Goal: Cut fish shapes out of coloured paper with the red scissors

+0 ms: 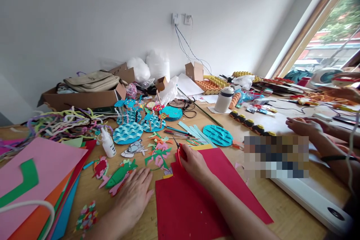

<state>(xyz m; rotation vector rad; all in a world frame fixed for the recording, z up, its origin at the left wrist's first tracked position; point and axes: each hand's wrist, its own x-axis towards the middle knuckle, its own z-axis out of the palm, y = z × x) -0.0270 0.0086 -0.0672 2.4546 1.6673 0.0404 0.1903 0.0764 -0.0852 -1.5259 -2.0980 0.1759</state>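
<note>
My left hand [132, 195] lies flat on the wooden table, fingers stretched out beside a green paper fish [120, 174]. My right hand [198, 163] is closed round the red handles of a pair of scissors [181, 154], whose blades point away from me. Under that hand and forearm lies red paper [185, 210], its far edge cut unevenly. Green and pink paper scraps [159, 155] are scattered just beyond, between both hands. A paper fish outline with grey markings [134, 148] and a red-and-green paper piece [100, 167] rest left of the scraps.
A white glue bottle [108, 144] stands behind the fish. Coloured paper sheets [53, 153] are stacked at left. Blue wavy discs [128, 134] and a white tumbler [224, 100] sit farther back. At right are another person's hands [305, 125] and a long white device [309, 202].
</note>
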